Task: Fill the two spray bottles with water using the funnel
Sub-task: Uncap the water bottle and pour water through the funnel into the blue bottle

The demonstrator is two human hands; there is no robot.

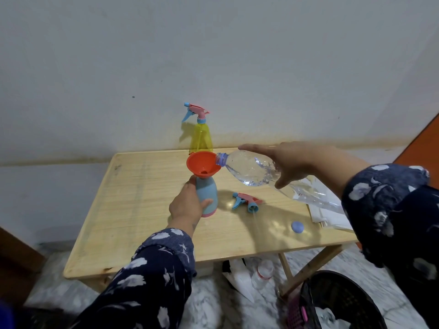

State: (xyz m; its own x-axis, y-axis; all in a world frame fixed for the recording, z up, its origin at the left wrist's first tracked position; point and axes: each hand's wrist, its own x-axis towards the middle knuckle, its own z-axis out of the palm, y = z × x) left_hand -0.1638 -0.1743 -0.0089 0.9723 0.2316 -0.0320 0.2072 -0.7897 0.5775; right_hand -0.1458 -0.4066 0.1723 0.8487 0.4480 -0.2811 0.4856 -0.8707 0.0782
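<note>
A light blue spray bottle (207, 194) with a pink base stands near the middle of the wooden table (133, 210), its spray head off. An orange funnel (201, 163) sits in its neck. My left hand (188, 205) grips the blue bottle's body. My right hand (288, 162) holds a clear plastic water bottle (251, 169) tipped on its side, its open mouth at the funnel's rim. The removed spray head (247, 201) lies on the table to the right. A yellow spray bottle (201, 136) with its head on stands at the table's far edge.
A blue bottle cap (297, 227) lies near the table's front right, beside white papers (330, 216) at the right edge. Under the table are a plastic bottle (262, 274) and white bags. A dark basket (342, 302) sits on the floor at the lower right. A wall is close behind.
</note>
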